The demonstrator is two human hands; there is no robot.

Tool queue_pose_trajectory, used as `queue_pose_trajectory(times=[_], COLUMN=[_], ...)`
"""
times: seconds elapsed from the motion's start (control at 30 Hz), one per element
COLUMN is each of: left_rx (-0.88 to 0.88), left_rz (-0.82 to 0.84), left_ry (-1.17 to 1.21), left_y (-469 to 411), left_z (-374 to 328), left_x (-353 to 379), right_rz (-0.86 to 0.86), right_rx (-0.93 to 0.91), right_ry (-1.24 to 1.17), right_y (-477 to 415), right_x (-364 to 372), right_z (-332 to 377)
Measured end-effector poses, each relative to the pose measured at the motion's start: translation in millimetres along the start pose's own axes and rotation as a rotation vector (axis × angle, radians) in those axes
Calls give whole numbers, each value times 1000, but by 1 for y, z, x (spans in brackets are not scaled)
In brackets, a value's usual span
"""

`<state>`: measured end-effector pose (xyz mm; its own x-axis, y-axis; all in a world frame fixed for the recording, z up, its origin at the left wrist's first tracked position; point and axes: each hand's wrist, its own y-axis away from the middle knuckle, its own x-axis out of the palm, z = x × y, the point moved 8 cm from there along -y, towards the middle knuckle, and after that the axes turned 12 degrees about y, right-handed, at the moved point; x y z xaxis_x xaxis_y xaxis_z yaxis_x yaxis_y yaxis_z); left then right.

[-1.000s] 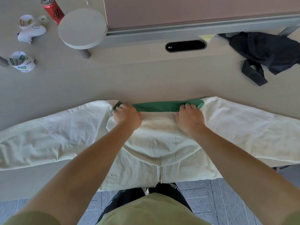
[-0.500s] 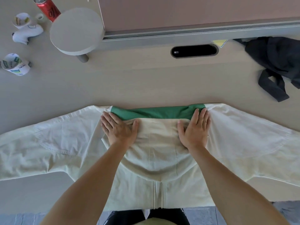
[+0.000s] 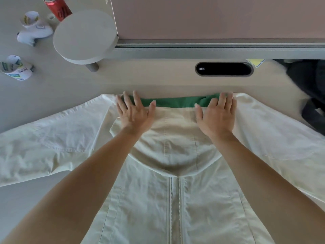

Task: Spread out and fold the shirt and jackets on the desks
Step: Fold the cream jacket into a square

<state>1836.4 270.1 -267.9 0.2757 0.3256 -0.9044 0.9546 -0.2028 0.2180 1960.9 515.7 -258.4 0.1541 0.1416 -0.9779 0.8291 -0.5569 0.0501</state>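
Cream cotton jacket [image 3: 175, 199] is laid front-up across the desk [image 3: 88, 81], zip running toward the near edge, sleeves stretched out to either side. Hood is folded down flat over the chest, and a strip of green lining [image 3: 177, 102] is exposed along its far edge.

Left hand [image 3: 135, 112] is pressed flat on the hood's far left corner, fingers straight and spread, tips reaching the green strip. Right hand [image 3: 217, 115] is pressed flat on the far right corner likewise; nothing is gripped. Hands are set well apart, with the hood's middle bare between them.

Dark garment [image 3: 309, 85] is heaped at the desk's far right, beside one sleeve; contact cannot be told. Red can [image 3: 58, 7], printed paper cup [image 3: 15, 68] and round grey stand [image 3: 84, 36] are noted far left. Black oval cable slot [image 3: 224, 68] is set in the desk beyond the jacket.
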Motion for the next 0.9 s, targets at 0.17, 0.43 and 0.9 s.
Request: queue_pose_trajectory(times=[0.17, 0.43, 0.9], left_rx=[-32, 42, -15], left_rz=[21, 5, 11], left_ry=[-107, -109, -127], left_y=[-21, -56, -61], left_z=[4, -1, 0], left_x=[16, 7, 10], right_rz=[163, 189, 180], right_rx=[57, 75, 63], right_ry=[-31, -120, -124], right_y=[-21, -43, -34], right_x=[25, 31, 29], right_z=[-9, -10, -7])
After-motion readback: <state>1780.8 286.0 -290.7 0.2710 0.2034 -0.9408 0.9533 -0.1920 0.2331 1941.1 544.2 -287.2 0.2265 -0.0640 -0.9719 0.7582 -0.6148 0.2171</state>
